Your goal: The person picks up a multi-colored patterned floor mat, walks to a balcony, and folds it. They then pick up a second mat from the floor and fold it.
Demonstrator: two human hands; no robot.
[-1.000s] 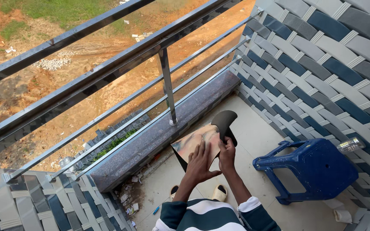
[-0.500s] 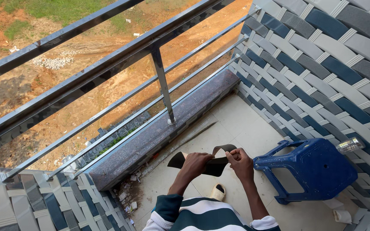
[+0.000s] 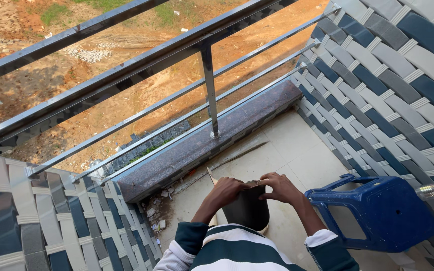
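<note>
Tiled balcony floor [image 3: 297, 150], both hands [image 3: 227, 190] [image 3: 279, 186] gripping dark curved leathery piece [image 3: 247, 210]

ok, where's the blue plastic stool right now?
Head view, lower right: the blue plastic stool stands on the balcony floor just right of the right hand, against the woven-pattern wall.

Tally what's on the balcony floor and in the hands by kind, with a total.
Hands: 2, left and right
Dark sheet held by both hands: 1
Blue plastic stool: 1
Rubble pile by the ledge: 1
Total: 5
</note>
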